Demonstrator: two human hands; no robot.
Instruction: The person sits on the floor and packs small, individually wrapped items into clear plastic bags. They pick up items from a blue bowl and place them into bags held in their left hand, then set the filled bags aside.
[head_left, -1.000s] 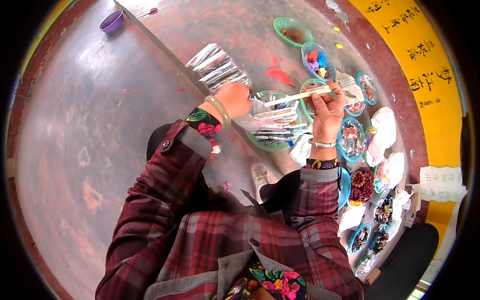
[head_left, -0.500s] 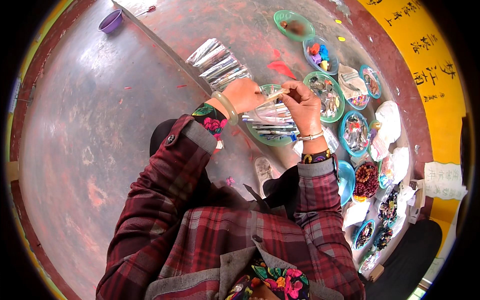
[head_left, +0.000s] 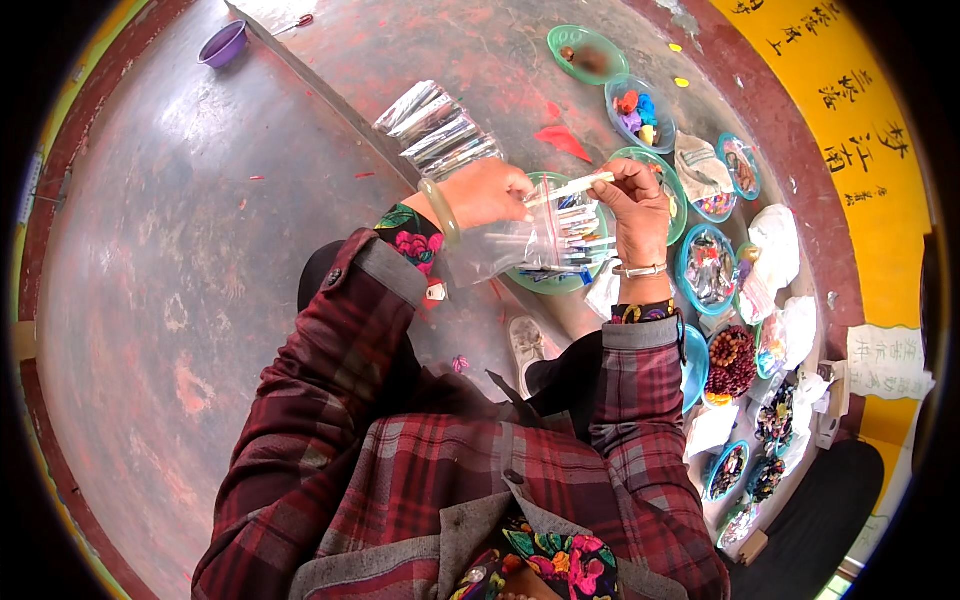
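My left hand (head_left: 487,193), with a pale bangle at its wrist, pinches the edge of a clear zip bag (head_left: 482,252) that hangs below it. Between the thumb and fingers of my right hand (head_left: 640,207) is a slim, whitish pen-like stick (head_left: 582,186). The stick slants across toward my left hand, at the bag's mouth. Under both hands stands a green basket (head_left: 548,289) filled with many pens (head_left: 582,228); the bag partly covers them. What my left fingertips touch besides the bag is hidden.
Filled clear packets (head_left: 437,128) lie in a row beyond my left hand. A blue basket (head_left: 669,140) holds bright lumps. More baskets and white bags (head_left: 775,245) crowd the right side. Far left are a purple basin (head_left: 222,45) and scissors (head_left: 303,20).
My right hand has moved right and slightly down with the stick, away from my left hand. The clear bag now hangs spread out below my left hand.
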